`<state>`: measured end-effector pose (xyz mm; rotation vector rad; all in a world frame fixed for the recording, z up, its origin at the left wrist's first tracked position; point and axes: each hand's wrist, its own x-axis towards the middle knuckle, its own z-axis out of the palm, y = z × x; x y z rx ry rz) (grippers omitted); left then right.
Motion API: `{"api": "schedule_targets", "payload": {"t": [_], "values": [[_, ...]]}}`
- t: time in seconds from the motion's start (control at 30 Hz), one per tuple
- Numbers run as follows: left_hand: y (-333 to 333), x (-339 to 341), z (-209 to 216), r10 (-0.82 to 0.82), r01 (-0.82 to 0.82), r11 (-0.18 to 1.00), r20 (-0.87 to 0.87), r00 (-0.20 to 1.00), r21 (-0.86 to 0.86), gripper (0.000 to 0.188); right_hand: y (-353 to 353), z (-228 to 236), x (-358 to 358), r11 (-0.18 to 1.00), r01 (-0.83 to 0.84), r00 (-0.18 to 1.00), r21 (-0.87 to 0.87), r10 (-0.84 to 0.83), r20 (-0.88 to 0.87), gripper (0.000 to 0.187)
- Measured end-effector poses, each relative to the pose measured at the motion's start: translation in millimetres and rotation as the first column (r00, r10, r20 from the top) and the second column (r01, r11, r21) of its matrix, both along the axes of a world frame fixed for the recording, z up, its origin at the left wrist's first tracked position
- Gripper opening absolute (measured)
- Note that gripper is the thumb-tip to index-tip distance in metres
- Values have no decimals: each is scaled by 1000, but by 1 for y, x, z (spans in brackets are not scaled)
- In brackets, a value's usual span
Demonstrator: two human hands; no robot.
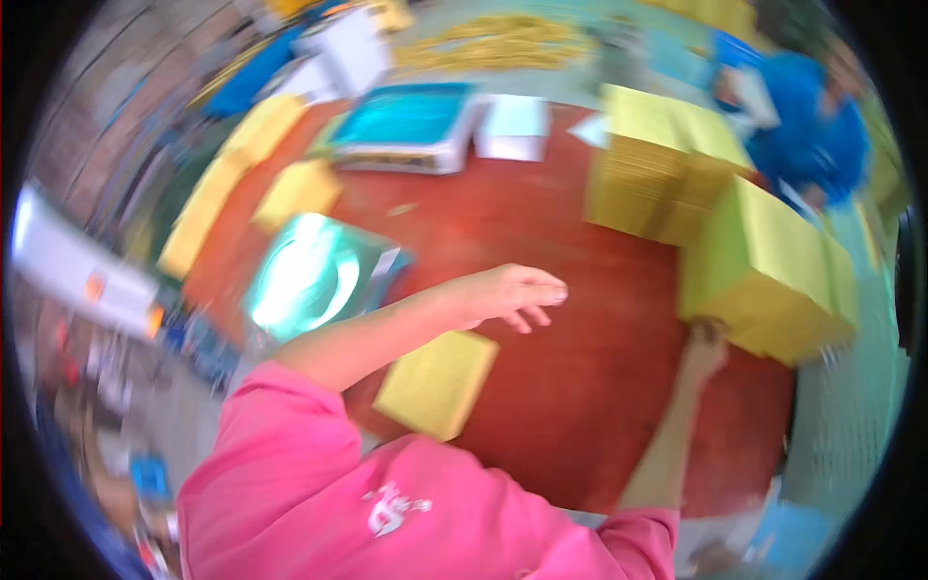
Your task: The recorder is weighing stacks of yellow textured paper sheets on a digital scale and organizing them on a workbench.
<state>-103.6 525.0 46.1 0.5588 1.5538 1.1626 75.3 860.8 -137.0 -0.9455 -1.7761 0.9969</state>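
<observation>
My left hand (522, 295) hovers above the middle of the red table (570, 396), fingers apart and slightly bent, with nothing in it. On the right, my right hand (709, 338) touches the lower near corner of a tall stack of yellow paper-like sheets (764, 271); its fingers are blurred and partly hidden there. Behind that stack stands a second yellow stack (657, 164). A smaller yellow stack (437, 384) lies flat on the table close to my body, below my left forearm.
Left of my forearm is a shiny clear-wrapped green item (309, 275). Yellow bundles (205, 198) line the table's left edge. At the back are a box with a turquoise top (401, 116) and a white block (512, 128). A person in blue (802, 126) is at the far right.
</observation>
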Motion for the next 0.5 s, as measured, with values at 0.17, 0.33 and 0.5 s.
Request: {"api": "schedule_targets", "payload": {"t": [0.17,0.33,0.5], "values": [[-162,35,27,451,-451,892,-16,892,4,49,29,-15,15,982,-141,990,-123,138,-29,22],[-300,72,10,735,-735,677,18,678,44,42,6,-8,21,988,-116,993,-107,117,3,19],[-396,85,-4,821,-823,567,60,568,29,41,-103,23,20,965,-48,985,-256,3,-174,16]]}}
